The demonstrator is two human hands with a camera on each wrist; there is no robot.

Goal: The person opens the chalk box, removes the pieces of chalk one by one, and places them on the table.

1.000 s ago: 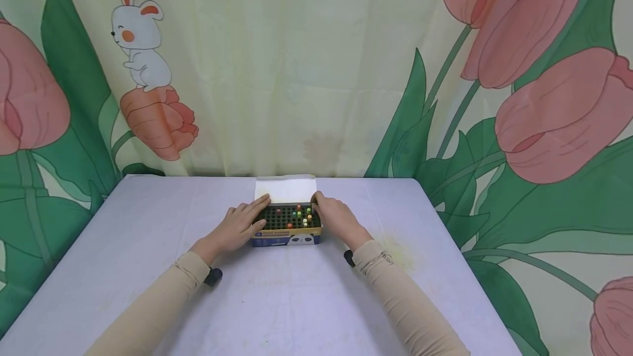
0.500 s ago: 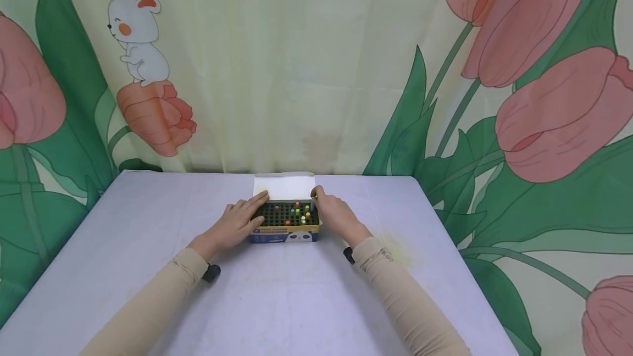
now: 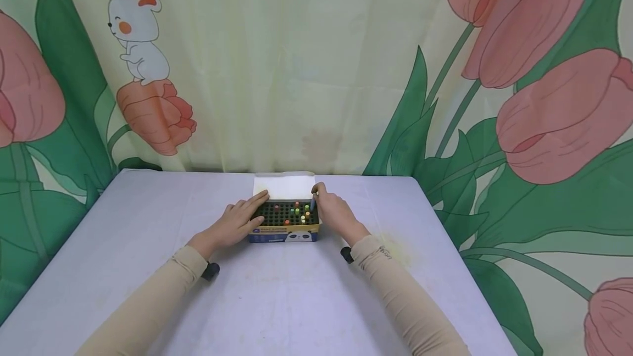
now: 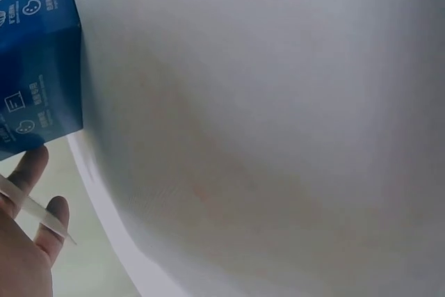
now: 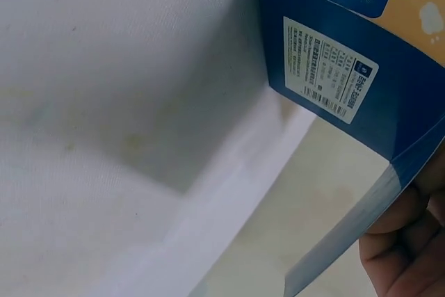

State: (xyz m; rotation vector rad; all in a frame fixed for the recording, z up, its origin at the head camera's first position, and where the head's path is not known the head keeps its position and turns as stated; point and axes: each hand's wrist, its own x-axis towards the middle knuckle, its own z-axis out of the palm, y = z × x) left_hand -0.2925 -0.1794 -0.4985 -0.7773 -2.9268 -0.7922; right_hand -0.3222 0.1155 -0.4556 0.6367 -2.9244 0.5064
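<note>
A blue box with a panda print stands on the table, its white lid folded back. Inside is a black tray full of round holes, where several marker ends in orange, green, yellow and white stick up, mostly toward the right. My left hand rests on the box's left end, fingers extended and thumb over the front edge. At the back right corner my right hand pinches a slim blue marker held upright above the tray; its lower end is hard to make out. In the right wrist view, curled fingers show beside a box flap.
A white cloth covers the table. Behind it hangs a curtain printed with tulips and a rabbit. The right wrist view shows a label on the box's end. A pale flap crosses the fingers in the left wrist view.
My right hand has risen slightly at the back right corner, and more of the blue marker shows below its fingers. The left hand keeps its place on the box.
</note>
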